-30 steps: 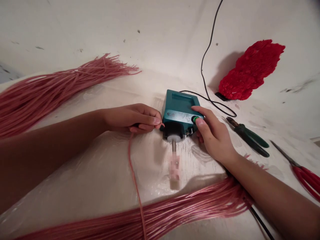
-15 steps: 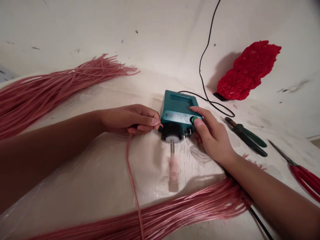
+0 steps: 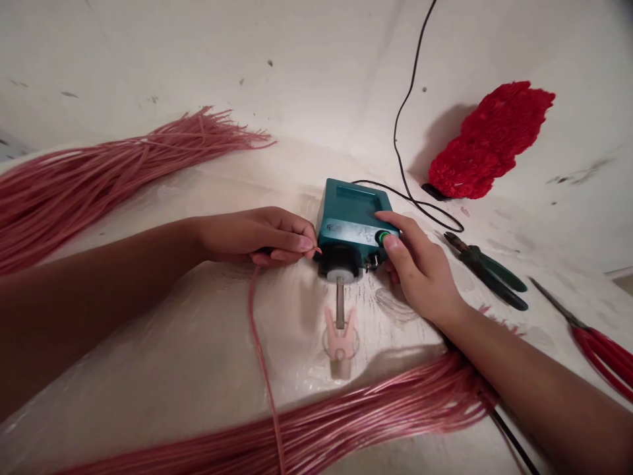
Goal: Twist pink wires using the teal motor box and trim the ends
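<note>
My left hand (image 3: 270, 237) is closed, thumb and finger pinching a thin pink cord (image 3: 264, 369) close to its tip. The tip pokes out beside the black front collar of a small teal motor box (image 3: 359, 204). From below the hand the cord hangs down toward the lower bundle. My right hand (image 3: 420, 267) grips the box's right front corner, thumb at the green knob (image 3: 382, 237) and index finger on the top. A metal shaft (image 3: 340, 303) sticks out of the white hub, and a pink clothes-peg-like clip (image 3: 341, 343) is at its end.
Bundles of pink cords lie at the left (image 3: 113, 171) and along the front (image 3: 346, 415). Right of the box are dark-handled cutting pliers (image 3: 487, 270) and red-handled scissors (image 3: 593, 343). A black cable (image 3: 398, 125) loops behind; a red ruffled piece (image 3: 494, 142) leans on the wall.
The clip on the shaft was blurred by motion earlier and now appears sharp and still. Both hands keep practically the same places.
</note>
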Available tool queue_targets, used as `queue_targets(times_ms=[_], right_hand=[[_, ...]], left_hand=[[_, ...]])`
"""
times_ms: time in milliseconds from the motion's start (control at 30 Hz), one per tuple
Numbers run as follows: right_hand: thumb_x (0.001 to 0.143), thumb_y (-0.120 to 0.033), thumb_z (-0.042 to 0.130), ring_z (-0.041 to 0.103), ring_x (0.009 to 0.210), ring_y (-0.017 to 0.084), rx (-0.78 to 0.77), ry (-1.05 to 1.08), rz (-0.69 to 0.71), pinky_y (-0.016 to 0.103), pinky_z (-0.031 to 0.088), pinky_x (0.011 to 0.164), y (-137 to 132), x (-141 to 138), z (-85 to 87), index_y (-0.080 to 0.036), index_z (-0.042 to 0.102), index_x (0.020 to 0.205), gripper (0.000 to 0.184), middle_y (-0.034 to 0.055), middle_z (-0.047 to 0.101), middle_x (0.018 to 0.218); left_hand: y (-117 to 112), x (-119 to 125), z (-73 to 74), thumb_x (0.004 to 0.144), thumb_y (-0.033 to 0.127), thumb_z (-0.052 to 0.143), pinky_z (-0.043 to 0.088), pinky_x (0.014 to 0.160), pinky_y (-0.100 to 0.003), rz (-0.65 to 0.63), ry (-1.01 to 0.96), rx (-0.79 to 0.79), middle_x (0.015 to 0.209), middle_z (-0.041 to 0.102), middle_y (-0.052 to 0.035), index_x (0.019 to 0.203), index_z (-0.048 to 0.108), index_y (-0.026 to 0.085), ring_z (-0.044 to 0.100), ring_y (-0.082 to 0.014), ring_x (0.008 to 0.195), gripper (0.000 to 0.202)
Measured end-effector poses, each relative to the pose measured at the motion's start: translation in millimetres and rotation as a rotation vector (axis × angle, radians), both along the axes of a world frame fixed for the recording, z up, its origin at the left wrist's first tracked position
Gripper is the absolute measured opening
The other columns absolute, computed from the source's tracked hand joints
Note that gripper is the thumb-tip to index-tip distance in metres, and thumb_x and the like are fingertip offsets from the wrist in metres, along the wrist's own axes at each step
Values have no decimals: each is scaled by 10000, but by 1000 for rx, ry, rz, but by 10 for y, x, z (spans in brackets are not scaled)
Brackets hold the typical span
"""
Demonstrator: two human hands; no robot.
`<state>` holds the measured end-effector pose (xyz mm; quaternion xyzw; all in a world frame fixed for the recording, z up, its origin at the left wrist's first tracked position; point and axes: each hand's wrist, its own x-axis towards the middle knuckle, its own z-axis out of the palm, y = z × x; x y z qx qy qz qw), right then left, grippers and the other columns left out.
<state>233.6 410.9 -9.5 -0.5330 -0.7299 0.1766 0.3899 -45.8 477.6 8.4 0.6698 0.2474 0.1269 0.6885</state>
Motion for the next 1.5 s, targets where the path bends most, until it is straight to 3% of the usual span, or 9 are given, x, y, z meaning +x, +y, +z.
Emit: queue_targets(times_ms=[1500], right_hand=[[1005, -531, 461, 523, 496, 135, 13, -1, 12, 268, 440, 480, 4, 2, -4, -308, 574, 1355, 430, -47, 527, 576]], left_hand=[[-22, 2, -5, 949, 327, 636, 321, 386, -105, 42, -12, 7, 571, 500, 35, 864, 653, 144, 457, -38, 430, 203]])
